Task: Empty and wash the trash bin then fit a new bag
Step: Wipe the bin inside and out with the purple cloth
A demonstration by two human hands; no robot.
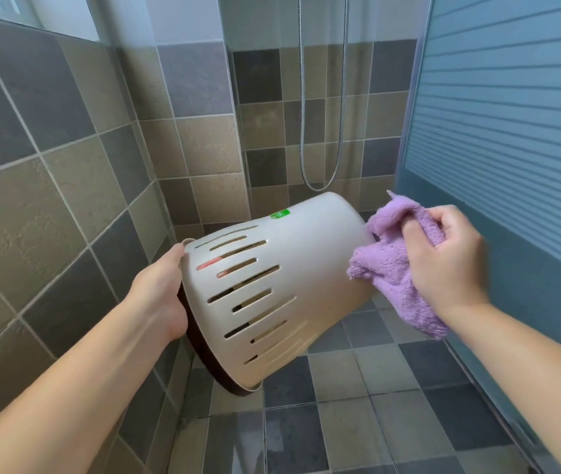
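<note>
1. Bin [292, 268]: a cream plastic trash bin with rows of slots cut in its wall, held in the air above the tiled floor [357, 422] of a shower area. It lies tipped on its side, long axis running from the rim at near left to the closed base at far right. A small green sticker [281, 213] sits on the upper wall near the base.

2. Left hand [164, 289]: it grips the rim end, thumb on the outer edge and fingers reaching inside the mouth, out of sight. This hand appears to carry the weight and sets the tilt.

3. Contents: the mouth faces the person's left and away from the camera, so the interior cannot be inspected directly. Reddish patches show through two upper slots; what they are cannot be told. A dark band [204, 357] runs round the rim; whether it is an inner liner or a ring is unclear.

4. Right hand [443, 254]: fingers curled round a bunched purple cloth [392, 268], which touches the wall at the base end. The base lies nearer this hand.

5. Judgement: wiping of the outer wall is in hand. No new bag is visible. A stroke toward the rim calls for the left hand to hold firm against the push.

6. Surroundings: shower hose [323, 97] hanging at far centre; frosted screen [511, 114] at right.
</note>
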